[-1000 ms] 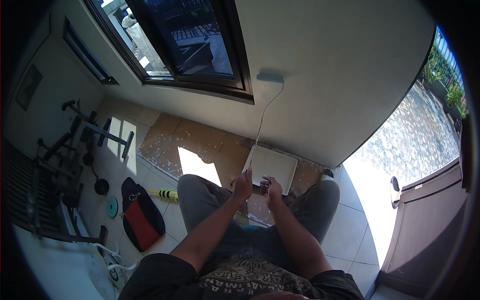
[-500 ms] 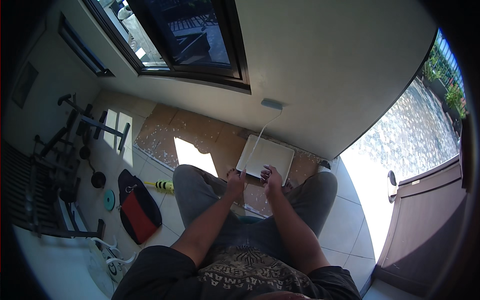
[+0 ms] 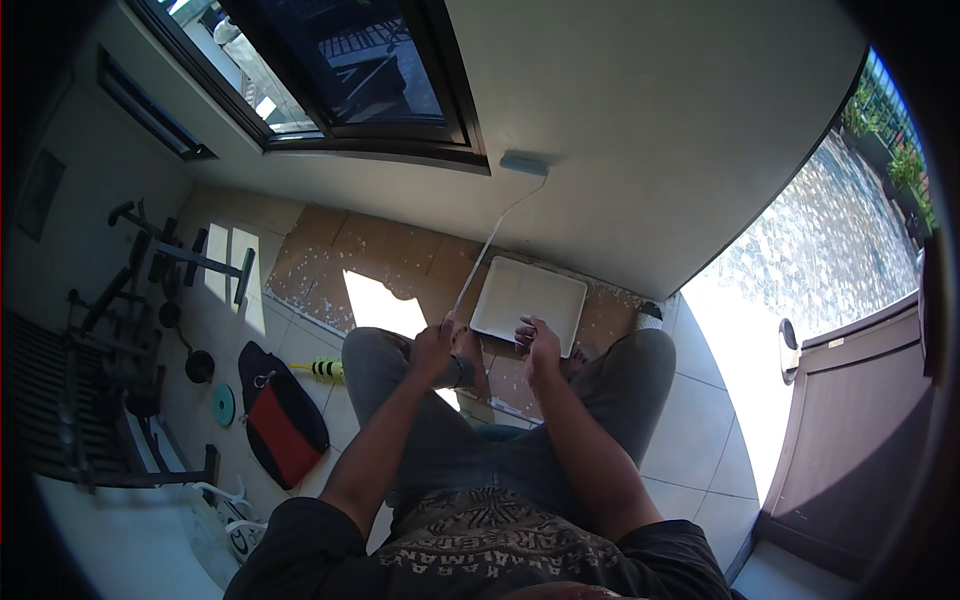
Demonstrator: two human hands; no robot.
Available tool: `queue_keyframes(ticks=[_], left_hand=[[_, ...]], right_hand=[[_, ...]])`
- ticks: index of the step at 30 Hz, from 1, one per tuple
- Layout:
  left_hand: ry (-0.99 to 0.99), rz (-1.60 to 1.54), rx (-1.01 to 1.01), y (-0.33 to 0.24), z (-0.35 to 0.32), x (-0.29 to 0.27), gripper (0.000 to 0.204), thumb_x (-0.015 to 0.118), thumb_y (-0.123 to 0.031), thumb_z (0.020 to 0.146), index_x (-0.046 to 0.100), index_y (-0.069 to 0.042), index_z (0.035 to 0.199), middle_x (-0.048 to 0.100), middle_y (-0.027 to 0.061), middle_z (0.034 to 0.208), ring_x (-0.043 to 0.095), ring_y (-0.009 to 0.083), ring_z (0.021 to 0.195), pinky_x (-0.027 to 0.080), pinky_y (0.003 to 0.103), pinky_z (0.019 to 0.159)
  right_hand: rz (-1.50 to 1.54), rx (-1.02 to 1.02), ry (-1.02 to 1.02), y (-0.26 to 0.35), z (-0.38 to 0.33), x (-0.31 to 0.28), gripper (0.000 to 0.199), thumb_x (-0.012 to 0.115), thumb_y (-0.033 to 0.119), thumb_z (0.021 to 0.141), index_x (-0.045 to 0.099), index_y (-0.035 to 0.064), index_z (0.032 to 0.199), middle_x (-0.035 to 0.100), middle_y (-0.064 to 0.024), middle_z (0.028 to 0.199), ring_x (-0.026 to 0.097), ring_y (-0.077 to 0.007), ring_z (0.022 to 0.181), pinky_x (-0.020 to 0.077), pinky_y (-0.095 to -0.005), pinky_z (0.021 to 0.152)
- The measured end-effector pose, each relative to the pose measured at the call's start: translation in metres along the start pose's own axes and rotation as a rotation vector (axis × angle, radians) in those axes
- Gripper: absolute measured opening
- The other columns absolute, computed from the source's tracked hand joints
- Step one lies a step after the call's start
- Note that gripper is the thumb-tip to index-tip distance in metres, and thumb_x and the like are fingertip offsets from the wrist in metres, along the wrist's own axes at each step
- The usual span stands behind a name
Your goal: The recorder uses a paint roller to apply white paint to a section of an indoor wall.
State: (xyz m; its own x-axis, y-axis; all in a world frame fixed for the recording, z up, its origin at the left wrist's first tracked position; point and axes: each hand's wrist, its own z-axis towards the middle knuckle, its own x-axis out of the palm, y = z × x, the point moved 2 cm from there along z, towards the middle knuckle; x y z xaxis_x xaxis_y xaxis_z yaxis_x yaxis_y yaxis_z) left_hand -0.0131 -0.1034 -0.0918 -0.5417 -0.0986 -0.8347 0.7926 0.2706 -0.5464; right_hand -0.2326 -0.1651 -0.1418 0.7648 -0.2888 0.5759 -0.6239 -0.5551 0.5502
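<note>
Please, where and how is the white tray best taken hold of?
Probably by both side rims of the white tray, one hand on each, coming from the near side: it lies flat, broad and shallow, and its far edge is close to the wall.

The shirt (image 3: 480, 545) was dark, with a tan print (image 3: 490, 520) of letters and shapes on the front. Its short sleeves (image 3: 300, 540) were dark too. The pants (image 3: 635, 400) were plain gray.
</note>
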Motion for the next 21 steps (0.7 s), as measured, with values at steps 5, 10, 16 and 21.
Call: queue_keyframes(ticks=[5,10,16,21], left_hand=[[0.052,-0.160,-0.213,-0.022,0.003,-0.030,0.066,0.037,-0.056,0.103,0.064,0.002,0.086,0.064,0.0207,0.072,0.066,0.0376,0.073,0.049,0.048,0.072],[-0.074,-0.406,-0.188,-0.039,0.007,-0.052,0.059,0.047,-0.053,0.103,0.055,-0.003,0.074,0.046,0.0007,0.059,0.045,0.0106,0.054,0.039,0.033,0.054],[-0.174,-0.431,-0.055,-0.084,0.051,-0.078,0.058,0.044,-0.054,0.104,0.051,-0.004,0.075,0.044,0.0009,0.060,0.043,0.0111,0.052,0.037,0.032,0.050],[-0.136,-0.368,-0.033,-0.071,0.077,-0.033,0.069,0.035,-0.057,0.104,0.057,0.006,0.086,0.051,0.0237,0.067,0.049,0.0383,0.064,0.041,0.049,0.065]], right_hand=[[-0.011,0.009,0.038,-0.001,-0.003,0.005,0.029,0.054,0.025,0.100,0.061,-0.0012,0.110,0.060,-0.0065,0.076,0.053,-0.0131,0.059,0.0417,-0.0257,0.054],[-0.005,0.032,0.033,-0.002,-0.005,0.011,0.028,0.055,0.023,0.100,0.061,-0.0016,0.110,0.059,-0.0048,0.074,0.052,-0.0104,0.057,0.0387,-0.0243,0.050],[0.037,0.025,0.070,-0.002,0.003,0.005,0.026,0.055,0.022,0.100,0.062,-0.0010,0.110,0.060,-0.0043,0.074,0.051,-0.0097,0.056,0.0386,-0.0237,0.051],[-0.045,-0.026,0.035,0.004,-0.002,0.004,0.029,0.053,0.024,0.101,0.060,-0.0023,0.111,0.058,-0.0057,0.076,0.050,-0.0123,0.060,0.0386,-0.0251,0.053]])
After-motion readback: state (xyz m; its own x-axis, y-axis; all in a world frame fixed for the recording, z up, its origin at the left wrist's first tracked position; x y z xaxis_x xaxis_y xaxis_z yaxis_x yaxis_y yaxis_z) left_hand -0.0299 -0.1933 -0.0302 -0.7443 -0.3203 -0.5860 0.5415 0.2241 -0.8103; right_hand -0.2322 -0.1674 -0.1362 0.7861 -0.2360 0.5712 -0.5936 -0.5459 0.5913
